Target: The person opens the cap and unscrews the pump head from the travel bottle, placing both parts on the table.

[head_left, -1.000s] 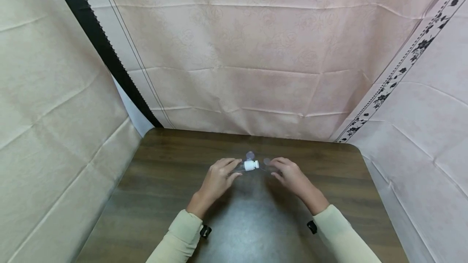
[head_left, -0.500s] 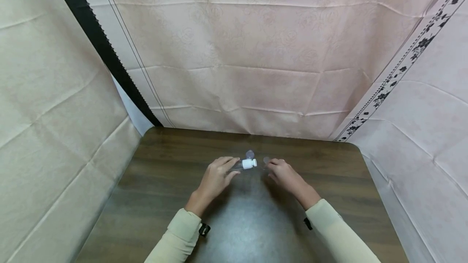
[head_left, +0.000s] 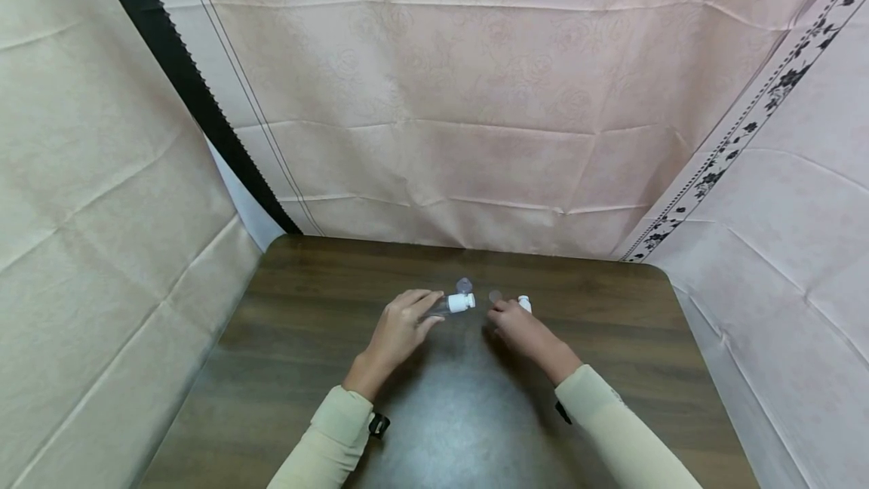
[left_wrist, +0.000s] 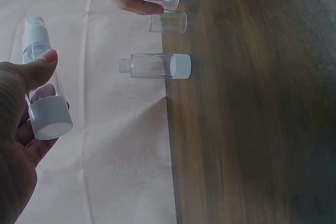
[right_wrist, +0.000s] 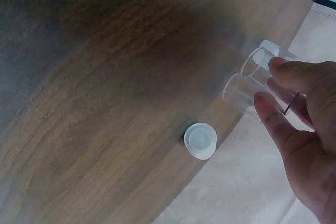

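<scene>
My left hand (head_left: pixel 399 329) grips a clear pump bottle (left_wrist: pixel 51 115) with a white base and white top, lying sideways in the head view. Its thumb and fingers wrap the clear body in the left wrist view. My right hand (head_left: pixel 524 329) pinches a clear cylindrical cap (right_wrist: pixel 255 62) between thumb and fingers, its rim facing away from the palm. The cap is apart from the bottle and mostly hidden by the hand in the head view.
On the wooden table (head_left: pixel 305 368) stand a clear bottle (left_wrist: pixel 149 65) with a white base and bare neck, another clear cap (left_wrist: pixel 167 23), and a small white piece (right_wrist: pixel 200 141) like a pump top. A pale cloth (head_left: pixel 434 96) hangs behind the far edge.
My right hand has moved left and turned, keeping the clear cap, and the white piece behind it has come into view. My left hand has shifted slightly left with the pump bottle.
</scene>
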The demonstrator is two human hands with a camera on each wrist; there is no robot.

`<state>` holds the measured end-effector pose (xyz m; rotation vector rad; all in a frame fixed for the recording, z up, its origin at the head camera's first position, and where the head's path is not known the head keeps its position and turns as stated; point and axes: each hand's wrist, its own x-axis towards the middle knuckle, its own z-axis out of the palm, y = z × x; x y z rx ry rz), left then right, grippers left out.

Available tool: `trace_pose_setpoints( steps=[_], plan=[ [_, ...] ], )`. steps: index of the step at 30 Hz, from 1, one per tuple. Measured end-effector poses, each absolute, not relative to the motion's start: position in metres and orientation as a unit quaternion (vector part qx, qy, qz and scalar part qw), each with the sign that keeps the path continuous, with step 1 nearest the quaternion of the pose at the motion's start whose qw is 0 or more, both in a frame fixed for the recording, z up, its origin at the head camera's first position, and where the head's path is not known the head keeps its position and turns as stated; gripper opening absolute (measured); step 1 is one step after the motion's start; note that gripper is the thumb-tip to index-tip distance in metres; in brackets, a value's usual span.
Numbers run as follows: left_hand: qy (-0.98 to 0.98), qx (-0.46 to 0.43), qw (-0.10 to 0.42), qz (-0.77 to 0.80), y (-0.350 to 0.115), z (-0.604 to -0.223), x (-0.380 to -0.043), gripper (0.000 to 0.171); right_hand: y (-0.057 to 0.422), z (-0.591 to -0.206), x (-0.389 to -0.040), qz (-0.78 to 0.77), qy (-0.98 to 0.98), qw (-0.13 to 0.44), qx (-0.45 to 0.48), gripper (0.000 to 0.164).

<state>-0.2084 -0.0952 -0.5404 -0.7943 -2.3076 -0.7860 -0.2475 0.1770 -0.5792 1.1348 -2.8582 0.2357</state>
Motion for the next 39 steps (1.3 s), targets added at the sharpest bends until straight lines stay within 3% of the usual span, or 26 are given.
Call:
trace_pose_setpoints(
  steps=[10,39],
  plan=[
    [-0.863,-0.296,0.293,-0.286,-0.096,-0.542,-0.210,0.043,0.172,-0.589,-0.250,0.046,-0.932,0.004,0.360,0.014],
    [-0.863,-0.298,0.293,-0.286,-0.096,-0.550,-0.210,0.043,0.168,-0.592,-0.239,0.055,-0.939,-0.027,0.338,0.026]
  ],
)
